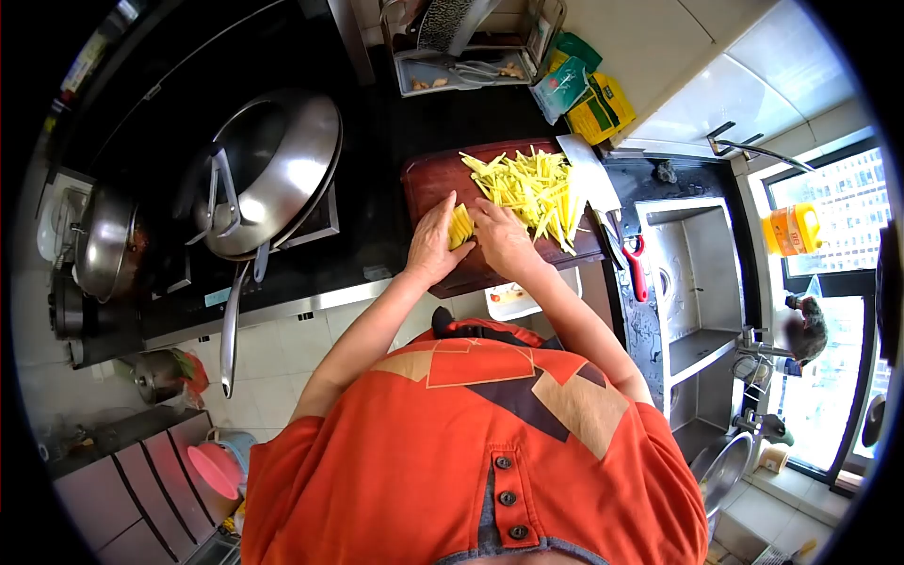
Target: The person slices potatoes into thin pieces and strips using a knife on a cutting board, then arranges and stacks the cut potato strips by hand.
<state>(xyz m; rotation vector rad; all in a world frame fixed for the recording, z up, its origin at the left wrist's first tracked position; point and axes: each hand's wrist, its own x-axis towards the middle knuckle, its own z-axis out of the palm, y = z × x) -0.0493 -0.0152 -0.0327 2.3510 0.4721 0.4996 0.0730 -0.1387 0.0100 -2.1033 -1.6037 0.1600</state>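
Observation:
A small stack of yellow potato slices stands on the dark red cutting board, pressed between my two hands. My left hand closes on its left side, thumb toward me and fingers pointing away. My right hand grips it from the right with bent fingertips, partly hidden by the back of the hand. Right beyond that hand lies a loose heap of yellow potato strips. A cleaver with a broad blade lies at the board's right edge, beside the heap.
To the left, a wok with a shiny lid sits on the stove, its handle jutting toward me. Red-handled scissors lie near the sink on the right. Seasoning bags and a rack tray stand behind the board.

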